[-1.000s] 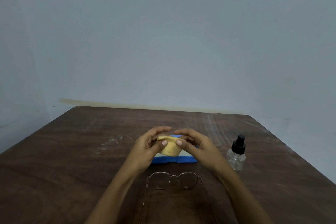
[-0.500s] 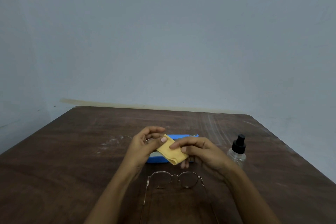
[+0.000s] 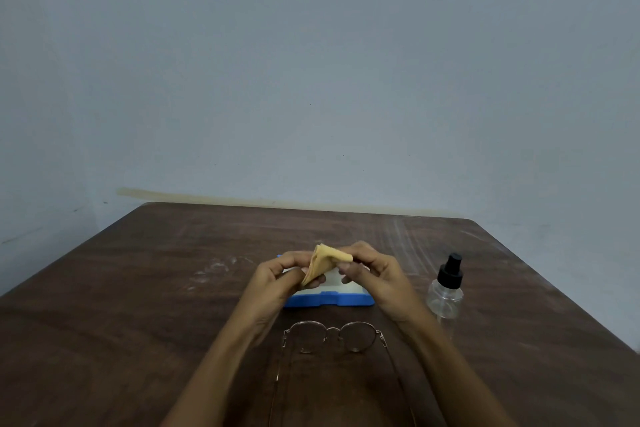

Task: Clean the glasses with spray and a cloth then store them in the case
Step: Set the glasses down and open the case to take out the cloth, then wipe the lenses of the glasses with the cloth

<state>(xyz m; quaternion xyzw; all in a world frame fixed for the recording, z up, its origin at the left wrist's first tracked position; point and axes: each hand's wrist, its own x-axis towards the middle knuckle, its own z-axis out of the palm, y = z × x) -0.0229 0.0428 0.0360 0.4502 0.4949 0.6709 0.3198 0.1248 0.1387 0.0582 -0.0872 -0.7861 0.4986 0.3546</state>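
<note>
A small folded yellow cloth (image 3: 320,265) is held above the table between both hands. My left hand (image 3: 277,279) pinches its lower left part, and my right hand (image 3: 372,274) pinches its upper right corner. Behind and below the hands lies the blue glasses case (image 3: 329,300), open, with a pale inside. The thin metal-framed glasses (image 3: 332,336) rest on the table close to me, arms unfolded and pointing toward me. A clear spray bottle (image 3: 446,291) with a black nozzle stands upright to the right of the case.
The dark wooden table (image 3: 138,305) has faint white smudges left of the case. A plain grey-blue wall rises behind the table's far edge. The table's right edge runs diagonally past the bottle.
The hands have raised the cloth and spread it between them; it now hangs from the right hand's pinch down to the left hand. More of the open case shows below the hands.
</note>
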